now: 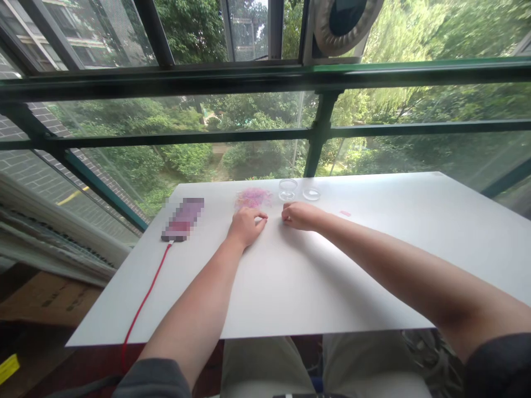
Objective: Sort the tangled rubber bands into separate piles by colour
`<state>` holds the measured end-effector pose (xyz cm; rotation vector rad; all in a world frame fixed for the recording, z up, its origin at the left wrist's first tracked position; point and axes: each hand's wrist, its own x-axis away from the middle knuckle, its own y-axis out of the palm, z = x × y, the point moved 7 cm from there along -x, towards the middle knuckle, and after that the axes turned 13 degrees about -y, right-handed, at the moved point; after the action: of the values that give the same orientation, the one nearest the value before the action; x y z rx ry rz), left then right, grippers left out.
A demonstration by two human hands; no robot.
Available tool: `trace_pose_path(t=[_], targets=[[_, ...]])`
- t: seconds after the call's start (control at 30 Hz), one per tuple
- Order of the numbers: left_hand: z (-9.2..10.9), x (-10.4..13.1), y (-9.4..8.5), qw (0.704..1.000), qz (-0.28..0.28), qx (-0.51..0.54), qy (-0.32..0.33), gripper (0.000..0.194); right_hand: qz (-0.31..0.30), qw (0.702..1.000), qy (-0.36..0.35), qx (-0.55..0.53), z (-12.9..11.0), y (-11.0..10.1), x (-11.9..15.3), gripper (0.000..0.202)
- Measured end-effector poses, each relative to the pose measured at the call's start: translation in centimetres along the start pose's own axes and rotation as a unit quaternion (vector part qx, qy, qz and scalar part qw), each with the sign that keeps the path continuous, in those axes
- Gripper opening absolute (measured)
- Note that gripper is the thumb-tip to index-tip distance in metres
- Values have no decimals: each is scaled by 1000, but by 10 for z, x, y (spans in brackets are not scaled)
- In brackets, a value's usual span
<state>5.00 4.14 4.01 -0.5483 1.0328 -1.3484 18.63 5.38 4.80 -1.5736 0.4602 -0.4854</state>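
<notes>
Dark cloth sleeves (153,378); left hand (246,225) half-curled, right hand (302,215) pinched, any hold unclear. Beyond the left, tangled pink strands (254,197), probably light, springy; pinch the edge.

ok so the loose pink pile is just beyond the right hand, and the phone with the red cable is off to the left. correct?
Wrong hand: the head view shows the loose pink pile just beyond the left hand. The phone with the red cable is off to the left, as you say.
</notes>
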Motion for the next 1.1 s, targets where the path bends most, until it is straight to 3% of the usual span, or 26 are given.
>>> trace_pose_path(t=[0.23, 0.43, 0.63, 0.73, 0.8, 0.9, 1.0, 1.1], targets=[[-2, 0, -1, 1000, 6, 7, -2, 19, -59, 991, 123, 16, 2, -1, 13, 25], [-3, -1, -2, 1000, 4, 9, -10, 19, -106, 962, 253, -6, 23, 1, 29, 26], [0, 0, -4, 1000, 6, 11, -4, 19, -108, 949, 291, -62, 24, -1, 32, 17], [0, 0, -6, 1000, 10, 14, -4, 19, -105, 940, 304, -112, 25, -6, 38, 32], [-1, 0, -8, 1000, 10, 15, -4, 18, -87, 925, 329, -172, 33, -12, 49, 39], [0, 2, -9, 1000, 7, 14, -6, 19, -2, 917, 345, -201, 55, -33, 72, 32], [4, 8, -6, 999, -5, 8, -33, 25, 5, 916, 359, -181, 75, -40, 105, 22], [20, 17, 6, 999, -32, -11, -34, 39, -21, 932, 340, -121, 83, -32, 131, 16]])
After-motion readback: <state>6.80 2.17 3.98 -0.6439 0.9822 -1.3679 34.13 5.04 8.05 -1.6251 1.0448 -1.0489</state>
